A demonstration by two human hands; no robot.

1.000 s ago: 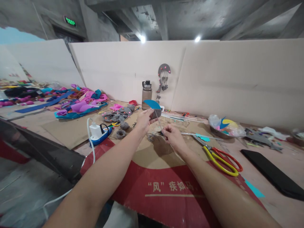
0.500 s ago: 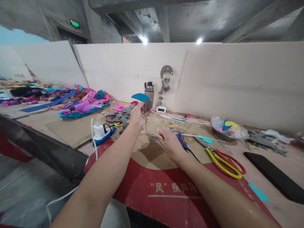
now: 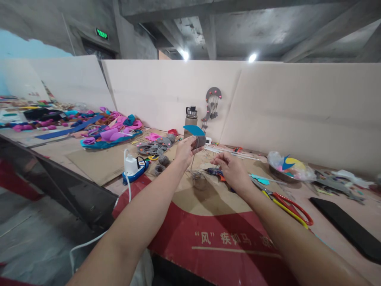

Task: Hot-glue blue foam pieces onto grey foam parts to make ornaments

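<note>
My left hand is closed on a blue crescent-shaped piece, whose lower part is wrapped in grey yarn. A strand hangs from it towards a loose grey tangle on the cardboard. To the right, my right hand is raised above the work surface with thumb and fingertips pinched; anything between them is too small to make out. Just below its fingers lies a dark blue glue gun, partly hidden by that hand. Grey yarn rolls rest left of the tangle.
Red-and-yellow scissors and a black phone lie right. A metal bowl holds coloured pieces. A bottle stands behind my left hand. A power strip with white cable sits left, near purple felt.
My right hand has moved right and up from the grey strand, away from the tangle. The view has shifted slightly; my left hand still holds the crescent, now further right in the picture.
</note>
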